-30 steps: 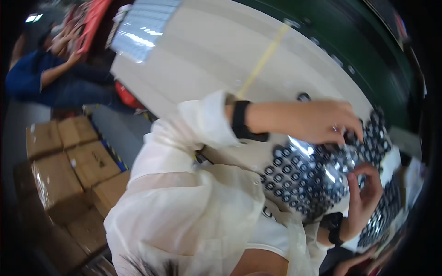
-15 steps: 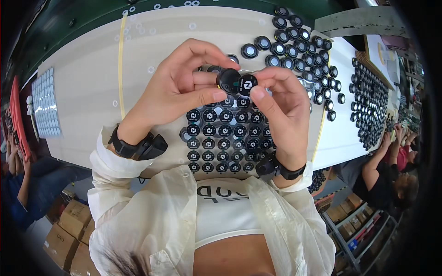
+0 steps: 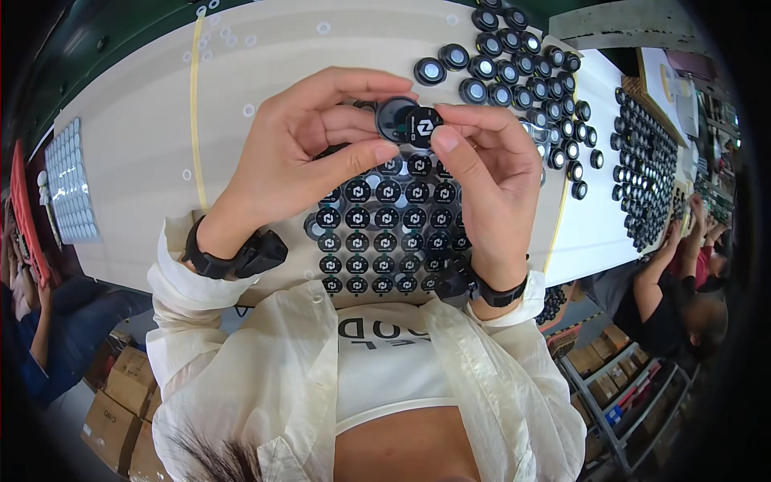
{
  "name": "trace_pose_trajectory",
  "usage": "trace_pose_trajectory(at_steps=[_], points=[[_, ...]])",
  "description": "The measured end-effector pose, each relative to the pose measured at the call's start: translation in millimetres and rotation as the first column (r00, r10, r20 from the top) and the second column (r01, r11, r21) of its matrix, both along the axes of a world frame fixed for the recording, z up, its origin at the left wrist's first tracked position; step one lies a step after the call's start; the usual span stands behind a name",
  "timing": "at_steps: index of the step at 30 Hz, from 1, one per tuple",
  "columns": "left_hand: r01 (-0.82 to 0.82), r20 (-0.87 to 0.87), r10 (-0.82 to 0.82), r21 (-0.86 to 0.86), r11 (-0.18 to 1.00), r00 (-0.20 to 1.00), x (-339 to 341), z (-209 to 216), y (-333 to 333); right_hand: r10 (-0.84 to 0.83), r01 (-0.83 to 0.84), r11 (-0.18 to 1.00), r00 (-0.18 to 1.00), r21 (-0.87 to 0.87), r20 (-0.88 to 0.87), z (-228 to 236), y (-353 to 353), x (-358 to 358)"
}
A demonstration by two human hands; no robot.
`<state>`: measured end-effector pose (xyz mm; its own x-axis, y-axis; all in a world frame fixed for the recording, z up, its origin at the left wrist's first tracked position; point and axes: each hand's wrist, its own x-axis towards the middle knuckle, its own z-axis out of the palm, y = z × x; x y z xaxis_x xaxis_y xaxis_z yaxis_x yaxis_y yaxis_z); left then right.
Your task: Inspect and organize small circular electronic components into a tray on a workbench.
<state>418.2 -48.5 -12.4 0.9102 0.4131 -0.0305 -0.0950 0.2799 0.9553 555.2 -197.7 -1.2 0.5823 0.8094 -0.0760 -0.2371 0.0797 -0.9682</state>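
My left hand (image 3: 309,136) pinches the edge of a shallow round black cap (image 3: 392,118) between thumb and fingers. Between the thumb and forefinger of my right hand (image 3: 491,173) is a thin round black label (image 3: 423,127) with a white mark. Its left side overlaps the cap's right side; whether the two touch cannot be made out. Below both hands lie several rows of matching round black labels (image 3: 388,191), the right end of them hidden behind my right hand.
Round black parts with pale centres (image 3: 506,72) crowd the table's back right, and more stand in rows (image 3: 642,173) farther right. A sheet of pale discs (image 3: 72,181) lies far left. Yellow tape (image 3: 195,104) crosses the table (image 3: 136,145). Other people work at both sides.
The cap has tilted, showing more of its hollow face. Both hands, with cap and label, are slightly higher in the view; the view itself has shifted a little.
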Motion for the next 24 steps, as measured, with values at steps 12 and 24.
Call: trace_pose_trajectory(at_steps=[12, 24], points=[[-0.076, -0.168, 0.113, 0.214, 0.974, 0.979, 1.0, 14.1, -12.3, -0.057, 0.061, 0.998, 0.986, -0.019, 0.156, 2.0, 2.1, -3.9], [-0.138, -0.142, 0.168, 0.200, 0.970, 0.975, -0.7, 8.5, -15.5, -0.053, 0.058, 0.998, 0.988, -0.032, 0.145, 3.8, 3.6, -5.4]])
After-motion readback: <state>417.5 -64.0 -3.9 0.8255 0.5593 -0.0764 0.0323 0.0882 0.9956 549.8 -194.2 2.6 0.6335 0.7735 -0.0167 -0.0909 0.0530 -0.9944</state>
